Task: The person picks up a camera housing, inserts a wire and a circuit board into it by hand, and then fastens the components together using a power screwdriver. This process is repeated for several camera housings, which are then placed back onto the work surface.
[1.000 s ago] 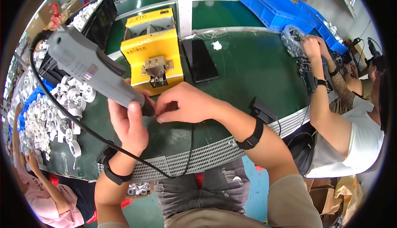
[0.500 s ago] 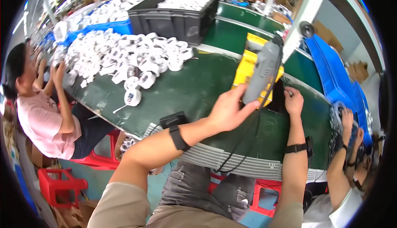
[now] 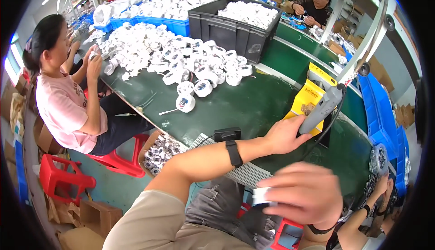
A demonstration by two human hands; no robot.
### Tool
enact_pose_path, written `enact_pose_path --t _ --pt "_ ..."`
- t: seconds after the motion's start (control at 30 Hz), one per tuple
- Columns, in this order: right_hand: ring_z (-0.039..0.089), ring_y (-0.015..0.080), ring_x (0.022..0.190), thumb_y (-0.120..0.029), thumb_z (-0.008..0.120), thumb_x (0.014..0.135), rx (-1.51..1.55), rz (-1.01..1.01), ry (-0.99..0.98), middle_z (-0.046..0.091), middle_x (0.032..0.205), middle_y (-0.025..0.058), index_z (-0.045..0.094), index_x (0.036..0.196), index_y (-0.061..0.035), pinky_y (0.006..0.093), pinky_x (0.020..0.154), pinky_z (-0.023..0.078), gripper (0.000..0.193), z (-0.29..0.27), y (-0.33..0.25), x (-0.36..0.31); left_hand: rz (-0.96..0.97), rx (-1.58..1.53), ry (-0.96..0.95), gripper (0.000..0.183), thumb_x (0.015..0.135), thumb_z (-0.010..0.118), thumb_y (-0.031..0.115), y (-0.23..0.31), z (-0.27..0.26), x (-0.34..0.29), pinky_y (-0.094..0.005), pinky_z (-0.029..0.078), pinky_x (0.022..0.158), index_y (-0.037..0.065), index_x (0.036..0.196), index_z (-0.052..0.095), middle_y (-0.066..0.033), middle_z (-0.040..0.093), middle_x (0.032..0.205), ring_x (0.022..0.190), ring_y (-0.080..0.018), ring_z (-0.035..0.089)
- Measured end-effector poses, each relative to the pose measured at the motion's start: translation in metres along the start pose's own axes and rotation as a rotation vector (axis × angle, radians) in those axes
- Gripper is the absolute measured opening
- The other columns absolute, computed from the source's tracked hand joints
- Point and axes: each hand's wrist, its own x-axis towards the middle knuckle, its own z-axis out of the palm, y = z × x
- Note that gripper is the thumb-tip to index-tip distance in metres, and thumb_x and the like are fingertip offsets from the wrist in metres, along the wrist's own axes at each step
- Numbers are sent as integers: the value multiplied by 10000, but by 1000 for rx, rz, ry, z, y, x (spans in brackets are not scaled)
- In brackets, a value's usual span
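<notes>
My left hand is closed round the lower end of a grey corded hand tool, which tilts up to the right. Behind the tool stands a yellow box with its flaps raised and some brown bits inside. My right hand is close to the camera, over the table's near edge, and smeared by motion. At its fingertips is a small white part, whose kind is too blurred to tell. Loose round white housings form a large heap on the green table.
A black crate of white parts stands behind the heap, beside a blue bin. A person in pink sits at the left. Other hands work at the right. Red stools and a carton of parts stand below.
My right hand has come back from beside the yellow box toward me, now with a white part at its fingers. My left hand stays on the grey tool. The whole view has shifted.
</notes>
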Motion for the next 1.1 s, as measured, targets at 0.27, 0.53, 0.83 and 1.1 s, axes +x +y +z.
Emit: enact_pose_path --t 0.27,0.53,0.83,1.1 --pt "637 310 921 -203 737 807 75 170 46 669 999 136 631 1113 -20 380 795 513 373 76 31 140 -44 -21 2 355 841 680 251 -1 1 -2 -449 491 768 8 1045 522 -222 620 949 887 -410 600" --pt "626 153 895 -147 590 907 269 208 612 653 996 112 581 1125 38 281 824 496 286 31 24 57 299 -120 89 445 832 654 202 -38 16 -2 -421 506 805 15 1200 487 -162 632 972 949 -332 629" --pt "582 179 532 -444 652 881 926 -559 278 650 733 103 711 796 -83 260 467 436 375 12 0 -22 -14 4 -92 459 794 712 183 -11 9 -1 -462 513 690 32 1161 485 -207 638 868 801 -391 638" --pt "523 121 561 -488 649 871 883 -658 452 650 852 106 765 888 -108 223 442 323 397 10 -8 -53 -94 -40 -151 469 798 710 147 -3 6 -2 -415 521 649 53 1192 473 -170 643 797 702 -343 648"
